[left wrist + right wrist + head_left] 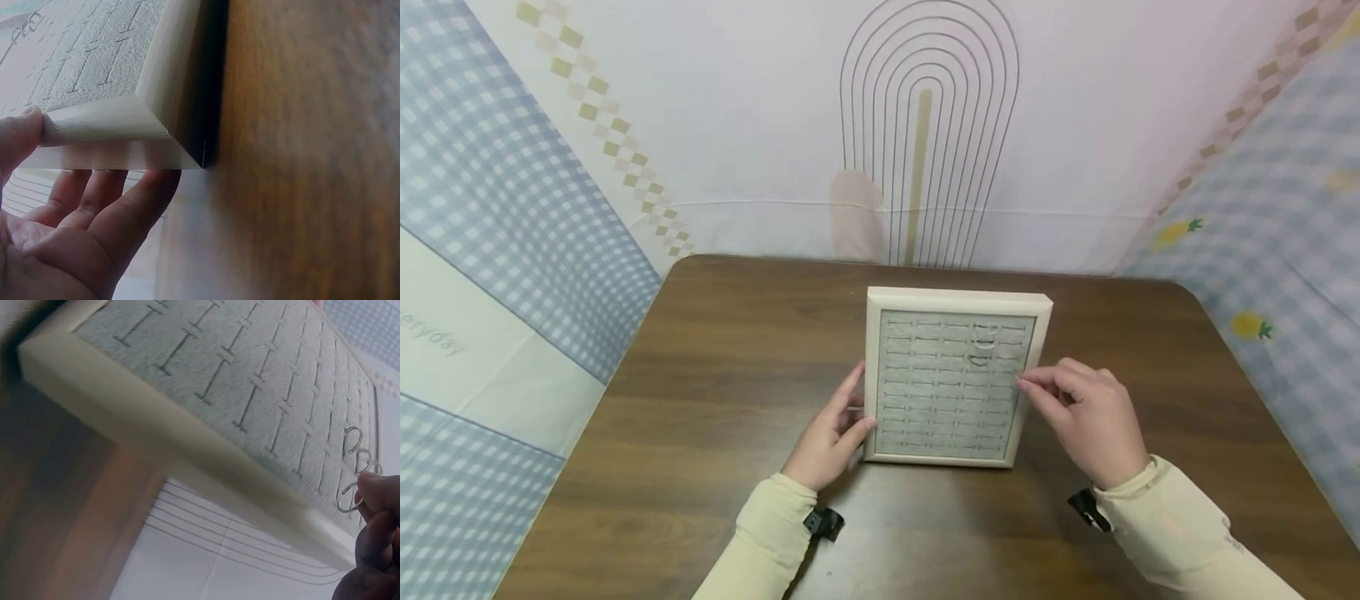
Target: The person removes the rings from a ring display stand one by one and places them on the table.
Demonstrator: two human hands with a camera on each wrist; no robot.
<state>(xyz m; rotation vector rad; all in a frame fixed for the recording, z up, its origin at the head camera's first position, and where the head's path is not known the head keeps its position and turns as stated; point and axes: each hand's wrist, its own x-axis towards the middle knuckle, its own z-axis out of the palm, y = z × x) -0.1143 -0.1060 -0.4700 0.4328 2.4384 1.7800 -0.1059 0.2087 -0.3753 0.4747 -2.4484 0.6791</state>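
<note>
A ring display board (947, 392) with a cream frame and a grey padded face, cut with rows of short slots, stands tilted on the table. My left hand (829, 442) grips its left side, thumb on the front edge and fingers behind, as the left wrist view shows. Beside the right edge of the frame, my right hand (1096, 421) pinches a thin silver ring (349, 499) between thumb and fingers. Several rings (982, 340) sit in slots near the upper right of the pad. In the right wrist view, a gold-toned ring (354, 439) sits in a slot near the fingertips.
The brown wooden table (737, 350) extends around the board. Behind it hangs a white cloth (760, 125) with an arch pattern, and blue checked cloth (512, 150) hangs at both sides. A black strap (825, 524) is on each wrist.
</note>
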